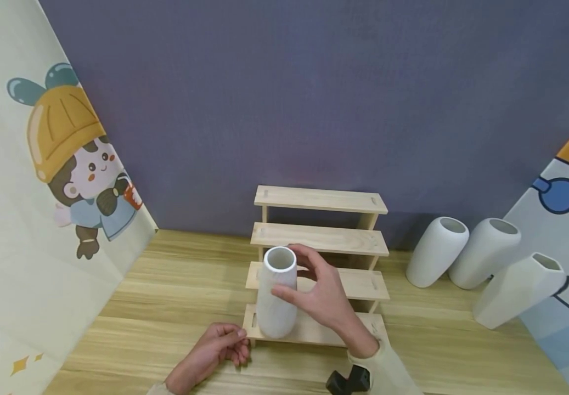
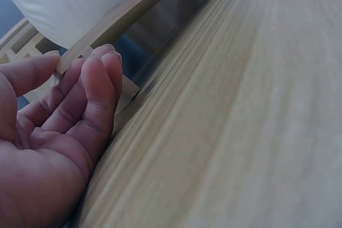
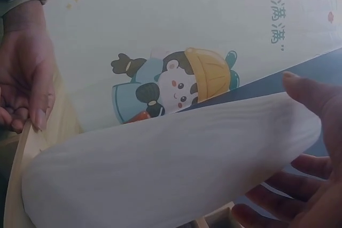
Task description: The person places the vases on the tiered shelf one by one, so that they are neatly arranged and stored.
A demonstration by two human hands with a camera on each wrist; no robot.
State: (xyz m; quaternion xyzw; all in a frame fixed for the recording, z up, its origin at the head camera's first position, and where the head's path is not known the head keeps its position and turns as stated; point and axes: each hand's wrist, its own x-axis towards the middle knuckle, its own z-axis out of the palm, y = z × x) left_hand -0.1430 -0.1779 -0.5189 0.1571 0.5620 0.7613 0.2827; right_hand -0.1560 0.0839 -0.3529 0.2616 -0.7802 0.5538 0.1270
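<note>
A white vase (image 1: pixel 276 302) stands on the left end of the lowest step of a wooden tiered shelf (image 1: pixel 319 332). My right hand (image 1: pixel 321 291) holds the vase near its top, thumb on the near side and fingers round behind it. At the front left corner of that step, my left hand (image 1: pixel 217 351) pinches the board's edge. The left wrist view shows the left thumb at the corner of the board (image 2: pixel 125 17), with curled fingers beside and below. In the right wrist view the vase (image 3: pixel 160 164) lies between my right thumb and fingers.
Three more white vases, a left one (image 1: pixel 434 252), a middle one (image 1: pixel 484 255) and an angular one (image 1: pixel 516 291), stand on the wooden table (image 1: pixel 165 291) right of the shelf. A dark blue panel (image 1: pixel 314 99) rises behind; printed white panels flank both sides.
</note>
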